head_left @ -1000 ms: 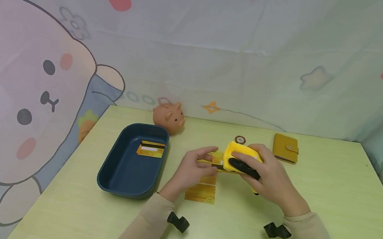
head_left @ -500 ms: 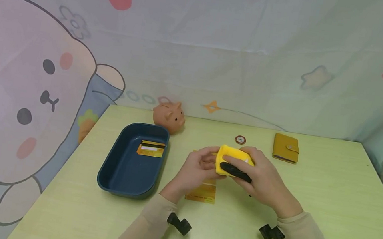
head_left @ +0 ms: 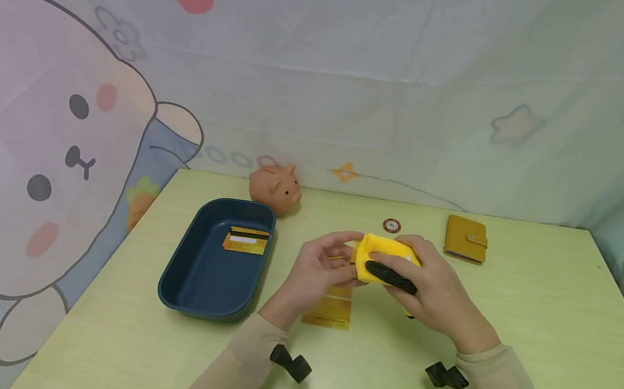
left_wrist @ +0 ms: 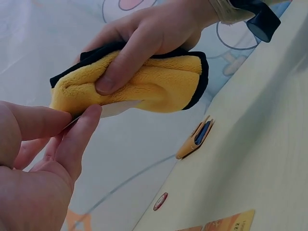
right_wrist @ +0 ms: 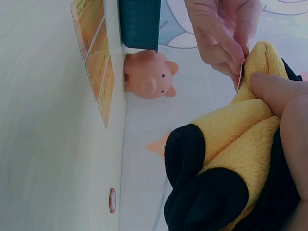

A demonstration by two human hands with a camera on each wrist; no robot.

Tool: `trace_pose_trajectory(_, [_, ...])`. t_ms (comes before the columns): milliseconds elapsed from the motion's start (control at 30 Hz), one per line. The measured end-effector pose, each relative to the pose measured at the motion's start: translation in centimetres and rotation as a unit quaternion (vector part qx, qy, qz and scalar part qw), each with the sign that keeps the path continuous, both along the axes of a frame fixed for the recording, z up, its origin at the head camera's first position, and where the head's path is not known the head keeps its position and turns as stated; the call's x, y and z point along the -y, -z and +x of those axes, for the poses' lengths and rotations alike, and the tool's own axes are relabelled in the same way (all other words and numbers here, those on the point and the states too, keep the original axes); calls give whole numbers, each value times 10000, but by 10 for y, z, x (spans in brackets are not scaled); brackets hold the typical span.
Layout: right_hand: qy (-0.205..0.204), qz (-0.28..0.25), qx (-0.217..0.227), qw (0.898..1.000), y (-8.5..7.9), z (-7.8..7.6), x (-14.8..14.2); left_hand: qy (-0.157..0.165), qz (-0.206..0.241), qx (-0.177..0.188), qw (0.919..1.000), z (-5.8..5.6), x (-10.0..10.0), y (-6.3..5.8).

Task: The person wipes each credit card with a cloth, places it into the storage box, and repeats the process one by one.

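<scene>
A yellow plush cloth (head_left: 385,246) with black edging is folded in my right hand (head_left: 436,288), which grips it over a thin card (left_wrist: 119,109). From the opposite side, my left hand (head_left: 316,266) pinches the card's end between thumb and fingers, right at the cloth's edge. Most of the card is hidden under the cloth. Both hands are raised over the table in the wrist views. Below them several orange-yellow cards (right_wrist: 98,65) lie on the table in a row, partly covered by my left hand in the head view.
A dark blue tray (head_left: 174,268) on the left holds a gold card (head_left: 246,246) with a black stripe. Behind it stands a pink piggy bank (head_left: 274,189). A poker chip (head_left: 392,225) and a mustard snap wallet (head_left: 464,239) lie toward the back.
My right hand slid the cloth left along the card toward my left fingers, then shifted slightly back right. The striped part of the card is now covered. My left hand stayed nearly in place.
</scene>
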State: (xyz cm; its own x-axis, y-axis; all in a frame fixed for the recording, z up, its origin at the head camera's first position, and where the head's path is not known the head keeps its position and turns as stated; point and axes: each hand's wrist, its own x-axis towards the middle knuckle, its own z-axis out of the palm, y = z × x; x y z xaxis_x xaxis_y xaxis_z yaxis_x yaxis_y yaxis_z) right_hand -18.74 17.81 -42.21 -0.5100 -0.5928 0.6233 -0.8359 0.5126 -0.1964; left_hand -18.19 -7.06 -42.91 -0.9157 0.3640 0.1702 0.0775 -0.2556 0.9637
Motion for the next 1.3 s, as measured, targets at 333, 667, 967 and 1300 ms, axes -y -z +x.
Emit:
trace_pose_trajectory(333, [-219, -124, 124, 9996, -3, -3, -7, 62, 132, 174, 9997, 2, 6, -8])
trace_pose_trajectory(667, [-203, -201, 240, 9993, -1, -7, -14, 16, 293, 80, 9995, 2, 8, -11])
trace_pose_trajectory(967, [-1, -79, 257, 9996, 3, -9, -21, -94, 400, 84, 9991, 1, 11, -11])
trace_pose_trajectory(1300, [96, -16, 126, 9999, 5, -11, -23, -155, 381, 144, 9991, 0, 13, -11])
